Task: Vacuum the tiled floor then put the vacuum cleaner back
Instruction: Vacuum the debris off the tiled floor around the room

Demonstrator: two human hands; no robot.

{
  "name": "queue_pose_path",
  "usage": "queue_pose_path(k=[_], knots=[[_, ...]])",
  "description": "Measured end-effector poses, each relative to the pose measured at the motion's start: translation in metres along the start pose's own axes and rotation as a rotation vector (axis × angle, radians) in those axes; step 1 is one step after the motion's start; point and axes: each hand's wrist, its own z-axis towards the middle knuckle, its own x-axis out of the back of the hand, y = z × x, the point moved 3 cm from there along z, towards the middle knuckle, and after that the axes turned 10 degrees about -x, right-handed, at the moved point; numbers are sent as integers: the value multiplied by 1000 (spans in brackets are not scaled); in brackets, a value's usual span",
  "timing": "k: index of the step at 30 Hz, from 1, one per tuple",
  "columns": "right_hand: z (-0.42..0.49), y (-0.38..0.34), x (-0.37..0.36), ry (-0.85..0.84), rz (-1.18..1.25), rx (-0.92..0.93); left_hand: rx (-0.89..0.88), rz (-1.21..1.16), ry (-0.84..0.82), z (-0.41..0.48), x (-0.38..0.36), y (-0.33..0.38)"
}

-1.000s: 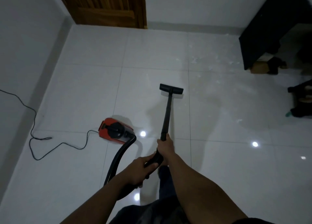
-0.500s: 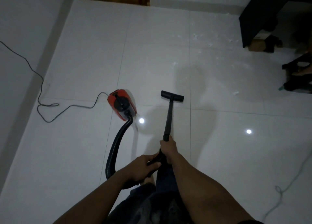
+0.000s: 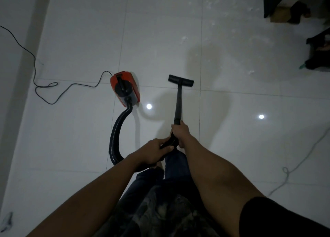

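Observation:
A small red and black vacuum cleaner (image 3: 125, 89) sits on the white tiled floor (image 3: 75, 133), left of centre. Its black ribbed hose (image 3: 116, 134) curves down and round to my hands. The black wand (image 3: 178, 105) runs forward from my hands to the flat floor nozzle (image 3: 180, 80), which rests on the tiles. My right hand (image 3: 180, 132) is closed around the wand's lower end. My left hand (image 3: 154, 151) grips the curved handle just behind it. White dust specks (image 3: 214, 6) lie on the tiles further ahead.
The vacuum's black power cord (image 3: 51, 92) trails left along the wall (image 3: 12, 58). A pale cable (image 3: 294, 167) snakes over the floor at right. Dark furniture (image 3: 292, 2) and a black stand (image 3: 317, 52) occupy the upper right corner. My legs are below my hands.
The view has dropped and pulled back, so the door has left the frame. The nozzle has been drawn nearer to me, and the vacuum body has turned and now lies beside it.

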Motion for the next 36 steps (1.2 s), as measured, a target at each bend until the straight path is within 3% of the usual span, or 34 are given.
queue_pose_path(k=[11,21,36], knots=[[54,-69,62,1,31,-19,30,20,-10,98,3,50],[107,-196,136,-75,-37,0,56,64,9,221,30,133],[162,-416,125,-74,-45,13,52,23,-42,358,190,216]])
